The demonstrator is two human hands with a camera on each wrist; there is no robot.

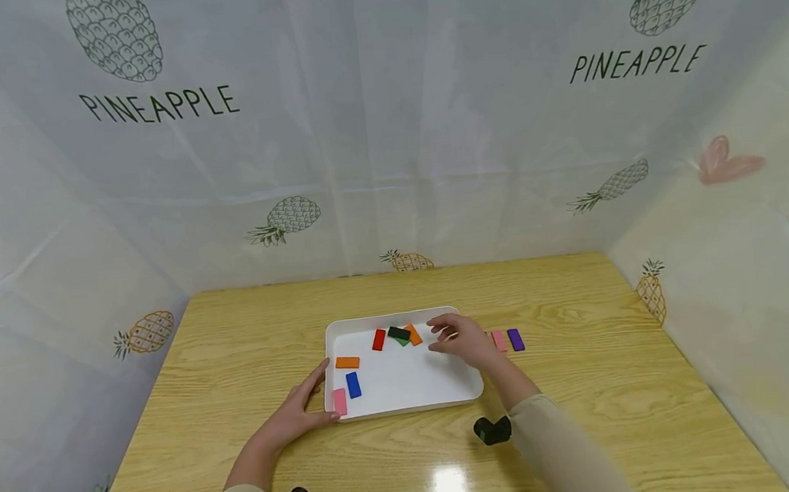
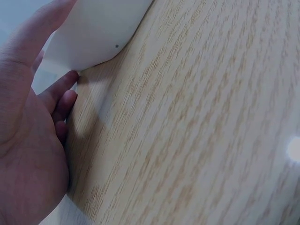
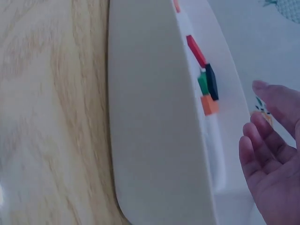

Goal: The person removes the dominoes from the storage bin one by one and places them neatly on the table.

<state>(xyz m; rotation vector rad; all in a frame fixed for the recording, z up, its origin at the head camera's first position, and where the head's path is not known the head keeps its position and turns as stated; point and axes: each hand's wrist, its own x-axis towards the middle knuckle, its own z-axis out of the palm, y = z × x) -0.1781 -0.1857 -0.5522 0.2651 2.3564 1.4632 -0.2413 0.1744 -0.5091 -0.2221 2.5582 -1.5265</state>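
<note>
A white rectangular tray (image 1: pixel 409 389) lies on the table with several small coloured blocks in it. My left hand (image 1: pixel 293 417) holds the tray's left end, thumb at the front corner and fingers along the side. Above the right part of the tray is my right hand (image 1: pixel 464 340), fingers loosely bent and apart, nothing between them. Nearest to it are an orange block (image 1: pixel 413 334), a black block (image 1: pixel 399 333) lying over a green block (image 1: pixel 403 342), and a red block (image 1: pixel 379 340). Toward the left lie another orange block (image 1: pixel 347 362), a blue block (image 1: pixel 354 385) and a pink block (image 1: pixel 339 402).
Outside the tray, on the right, a pink block (image 1: pixel 499 341) and a purple block (image 1: pixel 516 340) lie on the wooden table (image 1: pixel 597 385). The right hand partly hides that spot. A pineapple-print sheet (image 1: pixel 384 143) hangs around the table's back and sides.
</note>
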